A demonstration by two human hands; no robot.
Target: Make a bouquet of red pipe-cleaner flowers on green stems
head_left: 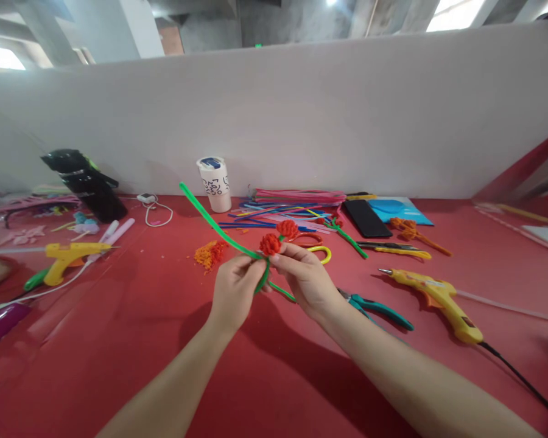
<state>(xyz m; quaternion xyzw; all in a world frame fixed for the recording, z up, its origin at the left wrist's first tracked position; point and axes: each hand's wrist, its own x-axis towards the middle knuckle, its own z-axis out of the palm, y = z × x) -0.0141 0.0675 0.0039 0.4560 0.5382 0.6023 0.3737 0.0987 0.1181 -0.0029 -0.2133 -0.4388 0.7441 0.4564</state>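
Observation:
Over the middle of the red table, my left hand point(236, 291) is closed, pinching a bright green pipe cleaner point(214, 224). One long end of it sticks out to the upper left, and it bends near my fingertips. Close beside it, my right hand point(309, 277) pinches at the base of a red fuzzy flower point(270, 244). A second red fuzzy flower point(287, 229) on a green stem stands just behind the first. Another green length point(282, 291) pokes out below, between the hands. My fingers hide where the stems meet.
Orange fuzz clippings point(209, 254) lie left of my hands. Behind are pipe cleaners point(296, 196), a white tumbler point(215, 185) and a phone point(368, 218). To the right lie teal-handled pliers point(383, 310) and a yellow glue gun point(442, 298); another glue gun point(66, 258) is left.

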